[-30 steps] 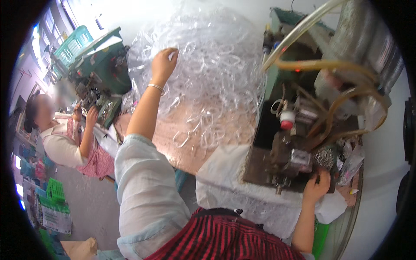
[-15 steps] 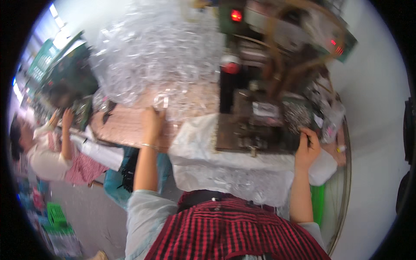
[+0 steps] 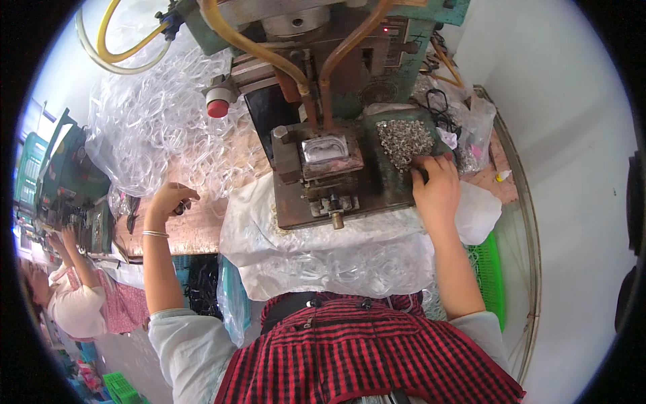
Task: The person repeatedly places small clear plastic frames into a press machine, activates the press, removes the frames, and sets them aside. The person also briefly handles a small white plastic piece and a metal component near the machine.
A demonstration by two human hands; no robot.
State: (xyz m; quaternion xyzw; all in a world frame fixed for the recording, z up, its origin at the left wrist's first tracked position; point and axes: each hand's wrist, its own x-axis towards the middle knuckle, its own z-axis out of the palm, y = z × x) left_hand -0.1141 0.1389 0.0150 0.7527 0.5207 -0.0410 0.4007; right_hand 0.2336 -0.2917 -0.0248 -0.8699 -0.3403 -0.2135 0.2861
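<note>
My left hand (image 3: 168,200) hovers over the wooden bench top (image 3: 195,225), fingers curled together around what looks like a thin clear plastic piece; a bangle circles the wrist. My right hand (image 3: 436,185) rests palm down on the dark press base, fingertips at the edge of a heap of small metal parts (image 3: 405,139). Between the hands stands a green press machine (image 3: 323,60) with a metal die block (image 3: 326,151) under its head. A big pile of clear plastic loops (image 3: 155,114) lies behind the left hand.
Yellow hoses (image 3: 222,27) curl off the machine and a red button (image 3: 217,108) sticks out at its left. Clear plastic bags (image 3: 336,256) hang over the bench front. Another person (image 3: 74,296) works at a second machine (image 3: 67,188) to the left. A green basket (image 3: 494,276) sits lower right.
The view has tilted down onto the press. My left hand came down from the plastic pile to the bench. My right hand moved up onto the metal parts.
</note>
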